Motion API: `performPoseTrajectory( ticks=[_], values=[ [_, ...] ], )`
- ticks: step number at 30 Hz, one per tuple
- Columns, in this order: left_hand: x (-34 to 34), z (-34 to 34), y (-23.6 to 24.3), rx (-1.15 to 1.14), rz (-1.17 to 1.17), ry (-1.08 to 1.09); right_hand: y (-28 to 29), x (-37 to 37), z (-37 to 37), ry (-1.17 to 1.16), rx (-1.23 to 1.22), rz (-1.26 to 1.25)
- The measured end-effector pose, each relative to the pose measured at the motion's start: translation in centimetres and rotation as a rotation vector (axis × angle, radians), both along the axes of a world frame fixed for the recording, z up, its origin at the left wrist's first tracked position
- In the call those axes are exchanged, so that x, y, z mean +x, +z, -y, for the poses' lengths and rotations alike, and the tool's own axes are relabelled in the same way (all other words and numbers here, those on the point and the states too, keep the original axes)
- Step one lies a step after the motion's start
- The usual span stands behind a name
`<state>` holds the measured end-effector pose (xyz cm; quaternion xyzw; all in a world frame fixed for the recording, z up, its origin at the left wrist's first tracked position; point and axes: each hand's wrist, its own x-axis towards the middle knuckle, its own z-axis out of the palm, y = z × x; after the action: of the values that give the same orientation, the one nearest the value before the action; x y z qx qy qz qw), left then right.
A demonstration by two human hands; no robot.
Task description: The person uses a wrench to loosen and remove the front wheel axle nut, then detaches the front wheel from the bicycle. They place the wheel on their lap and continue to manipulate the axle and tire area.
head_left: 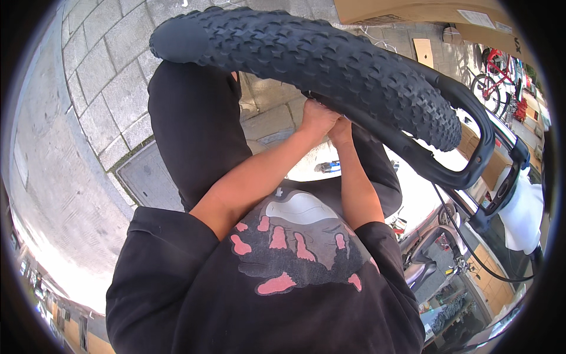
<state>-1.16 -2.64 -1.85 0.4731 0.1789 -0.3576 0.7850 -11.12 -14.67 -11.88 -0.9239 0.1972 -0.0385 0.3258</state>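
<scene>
A black knobbly bicycle tyre (330, 56) stretches across the top of the head view, set between the legs of a black front fork (407, 150). Below the tyre, close to the near fork leg, my left hand (320, 117) is closed with its fingers curled. My right hand (340, 130) presses up against it, closed as well. Both hands meet by the lower end of the fork leg. The tyre and fork hide the fingertips, and I cannot make out what they grip.
White wrapping (522, 206) covers a part near the fork's top, and a black cable (489, 272) loops below. Cardboard boxes (407, 10) stand at the top right. A red bicycle (489, 85) is further off. Paving slabs (121, 76) and a metal cover (150, 177) lie left.
</scene>
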Motion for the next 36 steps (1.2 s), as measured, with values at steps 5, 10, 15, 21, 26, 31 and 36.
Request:
performPoseTrajectory(
  ticks=[5,10,15,21,26,31,36],
  values=[
    [0.0,0.1,0.1,0.027,0.014,-0.009,0.6,0.7,-0.6,-0.144,0.280,-0.004],
    [0.0,0.0,-0.2,0.053,-0.017,-0.037,-0.7,-0.7,0.0,-0.189,0.438,-0.108],
    [0.0,-0.3,0.9,0.040,0.088,0.041,-1.3,-0.6,0.1,-0.180,0.407,-0.107],
    [-0.8,0.2,-2.0,-0.029,0.058,0.027,1.2,1.1,-0.7,-0.050,0.207,-0.076],
    [-1.7,-0.2,-3.5,0.080,0.039,-0.117,1.6,0.4,-1.3,-0.091,0.073,-0.137],
    [-1.8,-0.3,-4.7,-0.066,0.065,-0.068,2.3,0.5,-1.6,-0.088,-0.006,-0.193],
    [-0.9,-0.4,-2.2,0.005,0.003,-0.082,2.8,1.2,-1.2,0.011,-0.087,-0.076]
  ],
)
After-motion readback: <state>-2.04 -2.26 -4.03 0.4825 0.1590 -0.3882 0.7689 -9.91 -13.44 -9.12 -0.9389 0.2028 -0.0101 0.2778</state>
